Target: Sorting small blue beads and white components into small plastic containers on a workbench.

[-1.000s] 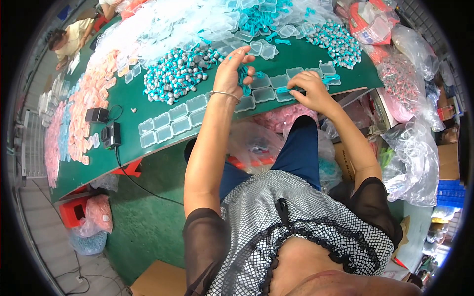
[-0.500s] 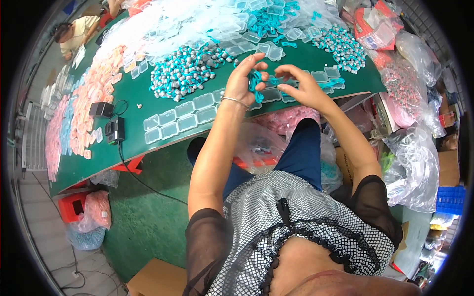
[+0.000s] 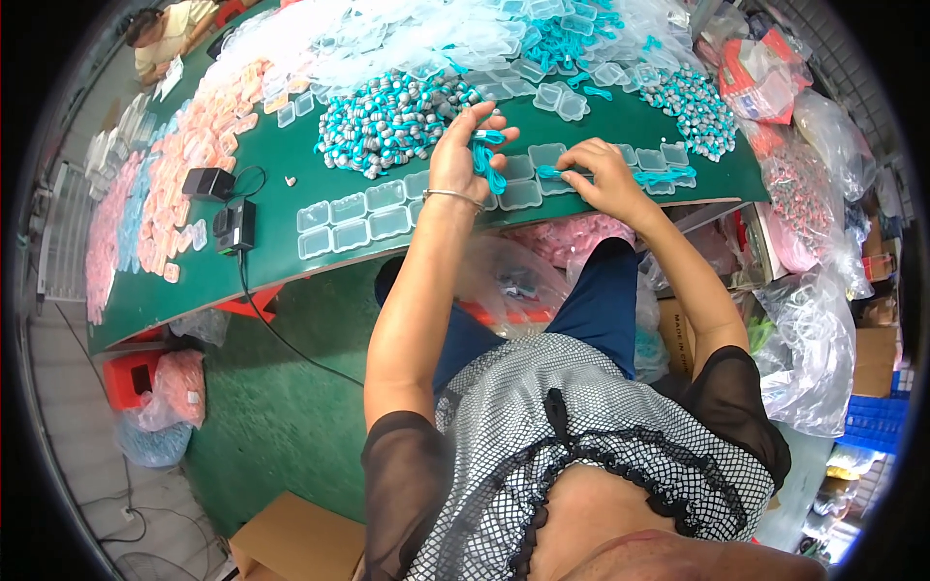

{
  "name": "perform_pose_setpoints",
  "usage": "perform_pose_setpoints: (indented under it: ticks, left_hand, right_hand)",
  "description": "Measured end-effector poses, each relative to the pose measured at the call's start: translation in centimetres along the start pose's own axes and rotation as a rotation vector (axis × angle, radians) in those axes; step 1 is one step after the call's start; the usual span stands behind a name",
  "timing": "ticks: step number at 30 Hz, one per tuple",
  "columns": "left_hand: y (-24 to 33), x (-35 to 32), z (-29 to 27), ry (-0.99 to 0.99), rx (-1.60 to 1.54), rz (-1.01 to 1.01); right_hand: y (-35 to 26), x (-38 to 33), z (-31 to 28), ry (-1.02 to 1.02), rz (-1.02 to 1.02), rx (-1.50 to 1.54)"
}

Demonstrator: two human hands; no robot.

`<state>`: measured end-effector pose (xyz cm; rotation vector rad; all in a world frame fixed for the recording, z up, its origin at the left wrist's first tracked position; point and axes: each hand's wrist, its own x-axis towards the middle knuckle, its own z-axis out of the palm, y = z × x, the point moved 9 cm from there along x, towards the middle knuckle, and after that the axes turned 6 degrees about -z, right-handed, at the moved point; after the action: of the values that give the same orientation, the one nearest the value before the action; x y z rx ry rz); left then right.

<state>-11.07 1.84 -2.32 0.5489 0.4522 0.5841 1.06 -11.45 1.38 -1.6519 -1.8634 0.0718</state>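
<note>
The left hand [image 3: 463, 155] is pinching a thin teal cord [image 3: 487, 165], which is dangling limp from its fingertips above the green table [image 3: 291, 198]. The right hand [image 3: 599, 176] is pressing curled fingers on another teal cord [image 3: 659, 177] lying across small clear plastic cases [image 3: 528, 189], glossy and rounded-square. A heap of grey-and-teal pieces [image 3: 387, 121] is sitting just beyond the left hand, and crinkled clear bags [image 3: 809, 339] are crowding the right side.
</note>
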Motion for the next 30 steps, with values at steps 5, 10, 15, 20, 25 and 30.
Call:
perform_pose_setpoints:
  ticks: [5, 10, 15, 20, 25, 30]
  left_hand:
    - [-0.4, -0.3, -0.1, 0.011, 0.081, -0.011]
    - [-0.7, -0.5, 0.0, 0.008, 0.085, -0.035]
    - [-1.1, -0.5, 0.5, -0.031, 0.106, -0.075]
    - [-1.4, -0.8, 0.7, -0.057, 0.273, -0.035]
    - [0.3, -1.7, -1.0, 0.110, 0.246, -0.031]
    - [2.9, -1.4, -4.2, 0.175, 0.052, 0.046]
  right_hand:
    - [-2.0, 0.5, -0.3, 0.024, -0.173, -0.235]
    - [-1.4, 1.1, 0.5, -0.066, -0.149, -0.282]
    - [-2.9, 3.3, -1.2, 0.021, -0.090, -0.160]
    - [-5.2, 6.5, 1.2, 0.017, 0.042, 0.476]
    - [-3.6, 5.6, 1.0, 0.124, 0.056, 0.452]
    - [-5.0, 3.1, 1.9, -0.020, -0.152, 0.033]
